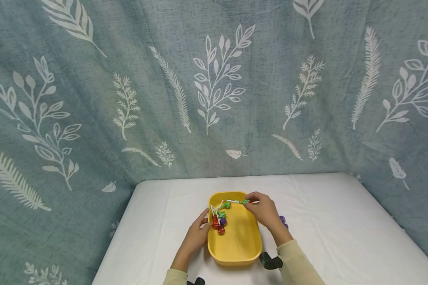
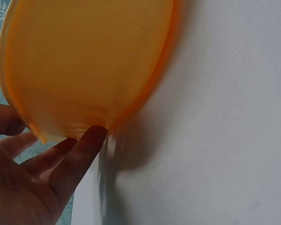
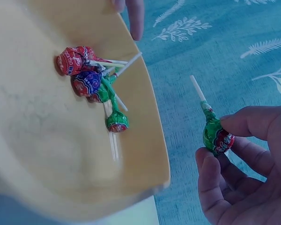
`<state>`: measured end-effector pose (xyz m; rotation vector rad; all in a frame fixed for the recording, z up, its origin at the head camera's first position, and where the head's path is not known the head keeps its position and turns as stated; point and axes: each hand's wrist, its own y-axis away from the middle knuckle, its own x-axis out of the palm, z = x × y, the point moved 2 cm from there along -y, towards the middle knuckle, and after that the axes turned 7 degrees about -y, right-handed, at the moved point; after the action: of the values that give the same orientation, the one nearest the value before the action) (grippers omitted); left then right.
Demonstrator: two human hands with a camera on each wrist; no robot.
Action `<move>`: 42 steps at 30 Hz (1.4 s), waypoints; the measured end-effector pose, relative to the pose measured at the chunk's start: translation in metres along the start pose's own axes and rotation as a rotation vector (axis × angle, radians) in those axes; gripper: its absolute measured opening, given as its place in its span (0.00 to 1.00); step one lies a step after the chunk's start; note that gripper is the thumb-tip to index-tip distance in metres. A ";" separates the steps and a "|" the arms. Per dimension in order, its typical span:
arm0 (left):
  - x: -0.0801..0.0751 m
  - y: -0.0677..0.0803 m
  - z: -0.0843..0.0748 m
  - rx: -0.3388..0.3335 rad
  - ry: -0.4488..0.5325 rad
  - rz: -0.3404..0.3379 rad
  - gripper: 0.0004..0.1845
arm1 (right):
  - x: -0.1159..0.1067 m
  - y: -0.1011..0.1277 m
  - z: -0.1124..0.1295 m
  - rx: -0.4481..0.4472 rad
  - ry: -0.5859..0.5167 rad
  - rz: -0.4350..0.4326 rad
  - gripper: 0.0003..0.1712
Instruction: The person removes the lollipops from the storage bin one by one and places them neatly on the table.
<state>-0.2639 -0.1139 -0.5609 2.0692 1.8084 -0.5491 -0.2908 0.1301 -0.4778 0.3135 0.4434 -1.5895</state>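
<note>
A yellow tray (image 1: 237, 245) stands on the white table with several wrapped lollipops (image 1: 219, 222) clustered at its left side. They have red, purple and green wrappers and white sticks. My left hand (image 1: 197, 235) rests against the tray's left wall, its fingertips right at the rim; the left wrist view has these fingers (image 2: 82, 157) extended against the outer wall. Above the tray's far right corner, my right hand (image 1: 265, 211) pinches a green and red lollipop (image 3: 218, 136) between thumb and fingers. In the right wrist view its white stick points away from the hand.
Purple-wrapped lollipops (image 1: 283, 221) lie on the white tablecloth (image 1: 328, 229) to the right of the tray, partly hidden by my right wrist. A blue-green curtain (image 1: 214, 150) with white leaf prints hangs behind the table.
</note>
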 end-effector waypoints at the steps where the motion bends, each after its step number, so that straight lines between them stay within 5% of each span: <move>1: 0.000 0.000 0.000 -0.003 0.002 0.001 0.29 | -0.001 0.001 -0.001 0.000 -0.006 -0.005 0.14; 25: 0.000 0.001 -0.002 -0.006 0.002 -0.001 0.29 | -0.036 0.023 -0.046 -0.062 -0.083 -0.075 0.13; 42: 0.001 -0.001 -0.002 -0.013 -0.007 -0.003 0.29 | -0.065 0.040 -0.095 0.025 0.015 -0.139 0.18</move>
<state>-0.2650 -0.1123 -0.5595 2.0539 1.8076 -0.5433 -0.2533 0.2300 -0.5358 0.3197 0.4654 -1.7301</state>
